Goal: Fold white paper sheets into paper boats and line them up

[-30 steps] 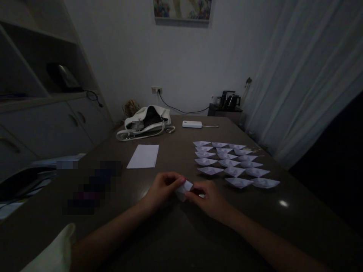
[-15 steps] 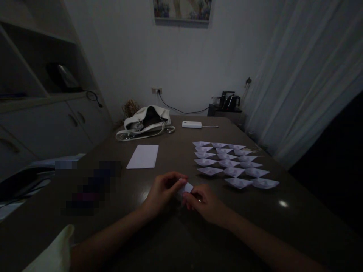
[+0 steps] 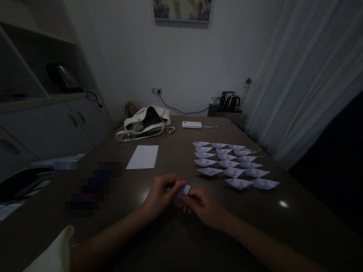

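Between my two hands, near the middle of the table, is a small folded piece of white paper. My left hand pinches its left side between thumb and fingers. From the right, my right hand grips its lower right part with the thumb on top. Fingers cover much of the paper, so its full shape is hidden. Beyond my right hand, several white folded paper boats sit in rows. A stack of white paper sheets lies flat beyond my left hand.
On the far part of the brown table rest a white handbag and a white power bank with a short cable. A blurred dark patch covers something at the left. A white curtain hangs on the right.
The folded paper has shifted slightly left and down and is tilted differently. My fingers have moved a little around it. The boats and sheets stay where they were.
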